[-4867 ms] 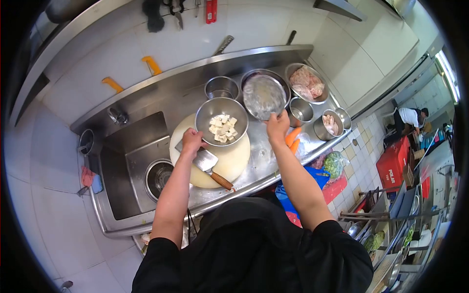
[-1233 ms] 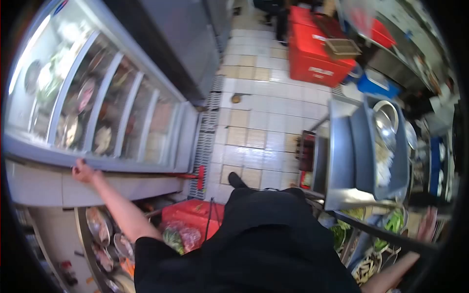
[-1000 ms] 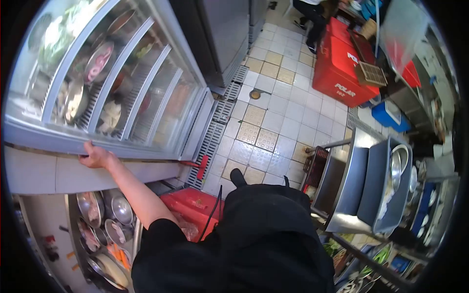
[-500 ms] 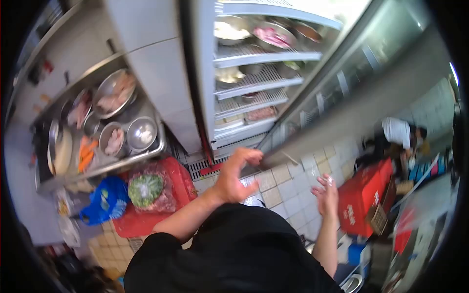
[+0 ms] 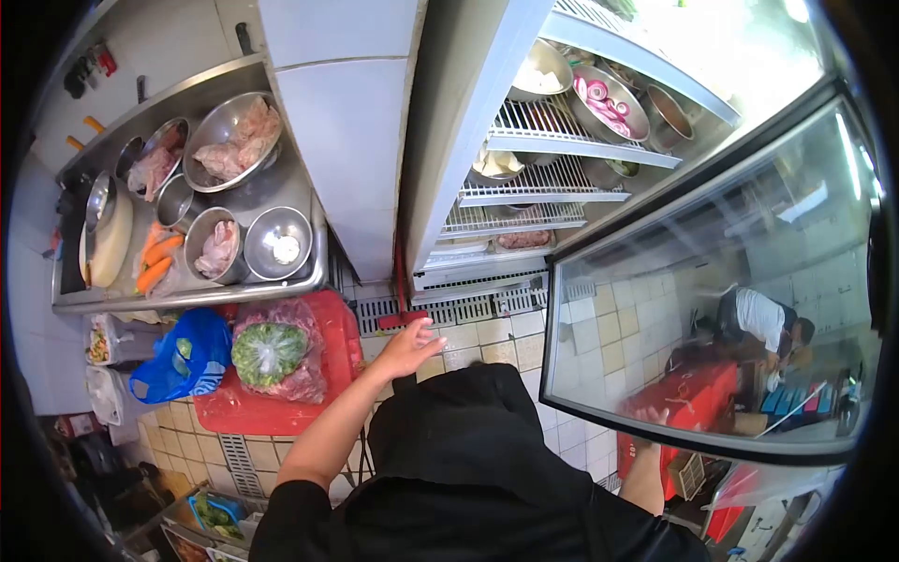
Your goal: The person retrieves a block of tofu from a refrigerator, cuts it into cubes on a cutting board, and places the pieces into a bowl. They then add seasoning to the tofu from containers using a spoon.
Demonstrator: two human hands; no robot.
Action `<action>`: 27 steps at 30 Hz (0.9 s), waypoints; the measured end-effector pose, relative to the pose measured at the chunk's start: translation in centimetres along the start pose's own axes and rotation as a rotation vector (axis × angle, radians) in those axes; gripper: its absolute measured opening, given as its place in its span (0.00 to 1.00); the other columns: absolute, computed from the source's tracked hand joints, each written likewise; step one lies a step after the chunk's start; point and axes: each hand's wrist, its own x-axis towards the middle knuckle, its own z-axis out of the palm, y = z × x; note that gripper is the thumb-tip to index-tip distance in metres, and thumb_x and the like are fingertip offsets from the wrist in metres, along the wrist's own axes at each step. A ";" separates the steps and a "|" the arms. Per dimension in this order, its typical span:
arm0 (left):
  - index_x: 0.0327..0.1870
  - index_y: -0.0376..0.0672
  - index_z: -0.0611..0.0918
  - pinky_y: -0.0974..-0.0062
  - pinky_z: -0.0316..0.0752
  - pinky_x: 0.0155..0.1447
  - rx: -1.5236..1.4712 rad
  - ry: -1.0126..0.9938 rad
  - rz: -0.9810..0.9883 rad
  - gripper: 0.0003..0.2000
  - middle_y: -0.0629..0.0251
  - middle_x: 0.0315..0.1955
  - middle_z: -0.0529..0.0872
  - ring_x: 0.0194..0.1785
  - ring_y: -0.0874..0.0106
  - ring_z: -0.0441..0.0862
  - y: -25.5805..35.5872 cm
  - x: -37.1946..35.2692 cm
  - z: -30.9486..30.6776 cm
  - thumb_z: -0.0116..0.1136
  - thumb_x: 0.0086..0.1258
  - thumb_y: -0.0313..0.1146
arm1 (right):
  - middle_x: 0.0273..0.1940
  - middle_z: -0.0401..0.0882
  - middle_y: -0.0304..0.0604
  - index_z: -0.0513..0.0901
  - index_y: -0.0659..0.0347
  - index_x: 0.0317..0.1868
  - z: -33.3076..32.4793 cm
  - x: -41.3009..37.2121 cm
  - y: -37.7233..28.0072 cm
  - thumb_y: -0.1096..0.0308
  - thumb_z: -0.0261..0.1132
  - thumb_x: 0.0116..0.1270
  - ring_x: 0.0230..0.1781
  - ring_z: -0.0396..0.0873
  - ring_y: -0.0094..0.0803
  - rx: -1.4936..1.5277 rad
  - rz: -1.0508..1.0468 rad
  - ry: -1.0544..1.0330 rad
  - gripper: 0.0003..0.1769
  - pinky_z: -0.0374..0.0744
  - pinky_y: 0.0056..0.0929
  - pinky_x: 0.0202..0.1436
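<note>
My left hand [image 5: 412,348] is held over the floor in front of the fridge, empty, with its fingers apart. To the right, my right hand [image 5: 646,414] shows through the lower edge of the glass door [image 5: 693,328], fingers stretched out and partly covered by the dark door frame. The fridge door stands wide open. On the fridge shelves [image 5: 552,167] are metal bowls, one with sliced pink-and-white onion rings [image 5: 609,105] and one with white pieces [image 5: 538,73]. A tray of minced-looking meat [image 5: 524,240] sits lower down.
At left, a steel sink [image 5: 187,302] holds bowls of raw meat [image 5: 239,140] and carrots [image 5: 159,258]. Below it, a bag of greens [image 5: 270,354] and a blue bag [image 5: 197,351] rest by a red surface [image 5: 243,417]. A person [image 5: 758,318] bends beyond the glass.
The fridge door has swung wider, its glass now facing me. My left hand has moved down and left. My right hand now appears behind the door's lower edge. The view has shifted.
</note>
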 end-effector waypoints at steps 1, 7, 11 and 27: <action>0.78 0.33 0.72 0.60 0.82 0.71 0.062 -0.004 -0.045 0.37 0.43 0.66 0.86 0.68 0.57 0.86 -0.8 2.7 1.1 0.69 0.80 0.53 | 0.86 0.55 0.61 0.53 0.66 0.88 1.0 -1.4 -0.9 0.31 0.49 0.87 0.83 0.67 0.57 0.100 -0.015 0.096 0.50 0.65 0.60 0.87; 0.78 0.26 0.73 0.56 0.76 0.78 0.332 0.241 -0.173 0.45 0.34 0.71 0.81 0.74 0.47 0.81 -4.9 21.3 6.9 0.65 0.77 0.62 | 0.79 0.67 0.53 0.60 0.60 0.85 -8.1 5.4 8.8 0.45 0.57 0.88 0.78 0.73 0.51 -0.624 0.374 -0.361 0.39 0.75 0.55 0.80; 0.75 0.22 0.74 0.55 0.68 0.84 0.302 0.464 -0.234 0.41 0.33 0.73 0.79 0.81 0.45 0.72 -4.3 28.8 8.5 0.65 0.77 0.55 | 0.53 0.84 0.47 0.79 0.59 0.63 -1.4 15.9 12.8 0.61 0.62 0.84 0.50 0.85 0.44 -1.075 0.550 -0.284 0.15 0.87 0.46 0.52; 0.67 0.53 0.89 0.62 0.83 0.72 0.275 0.974 -0.268 0.23 0.56 0.66 0.90 0.69 0.56 0.87 -13.5 51.0 8.7 0.59 0.78 0.52 | 0.51 0.89 0.43 0.83 0.57 0.58 41.4 25.8 13.6 0.57 0.64 0.88 0.42 0.88 0.32 -1.502 0.022 -1.061 0.13 0.86 0.33 0.49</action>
